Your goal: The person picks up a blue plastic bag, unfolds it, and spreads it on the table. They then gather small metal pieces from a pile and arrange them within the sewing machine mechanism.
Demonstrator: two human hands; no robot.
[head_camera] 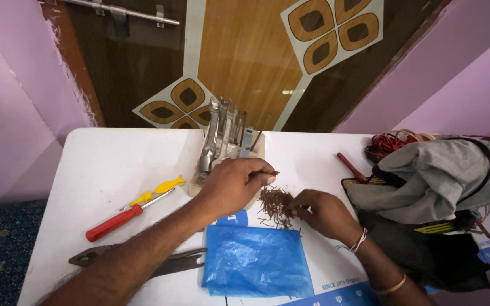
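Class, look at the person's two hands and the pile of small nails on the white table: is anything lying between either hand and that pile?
Nothing visible does. The right hand rests against the pile of small nails, fingers at its edge. The left hand hovers just above the pile, pinching what looks like a nail. The blue plastic bag lies nearer the person, beside the pile.

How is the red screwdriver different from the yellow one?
The red screwdriver is longer and has a plain straight handle; the yellow screwdriver is shorter, with a lumpier handle. The red one lies nearer the left arm. Both lie slanted on the white table, untouched by either hand.
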